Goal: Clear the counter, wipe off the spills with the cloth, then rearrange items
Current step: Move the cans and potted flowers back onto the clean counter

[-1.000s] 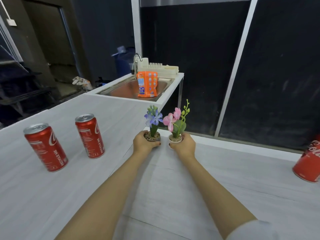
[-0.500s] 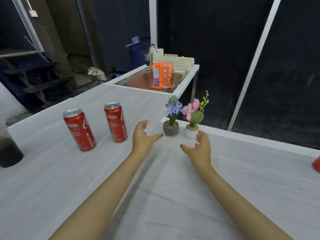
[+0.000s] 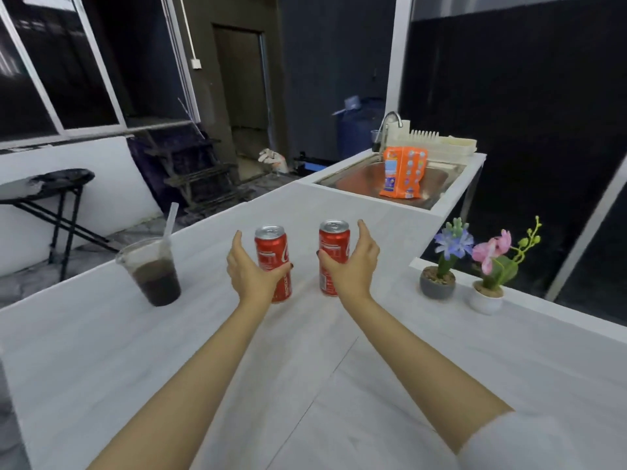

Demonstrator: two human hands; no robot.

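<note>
Two red soda cans stand upright side by side on the white counter (image 3: 305,385). My left hand (image 3: 249,271) cups the left can (image 3: 271,247) from its left side, fingers straight and spread, thumb across the can's front. In the same way my right hand (image 3: 353,266) cups the right can (image 3: 334,242) from its right side, fingers straight, thumb at the front. Neither hand has closed round its can. At the right edge of the counter stand two small pots: a grey pot with a blue flower (image 3: 437,283) and a white pot with a pink flower (image 3: 486,296).
A plastic cup of dark drink with a straw (image 3: 152,269) stands left of the cans. Behind them a steel sink (image 3: 356,179) holds an orange pouch (image 3: 403,173), with a dish rack (image 3: 441,144) behind it. A black stool (image 3: 61,179) stands beyond the counter's left side.
Both hands let go of the flower pots, drew back, then moved left to the two cans. The view swung left, bringing the cup into sight.
</note>
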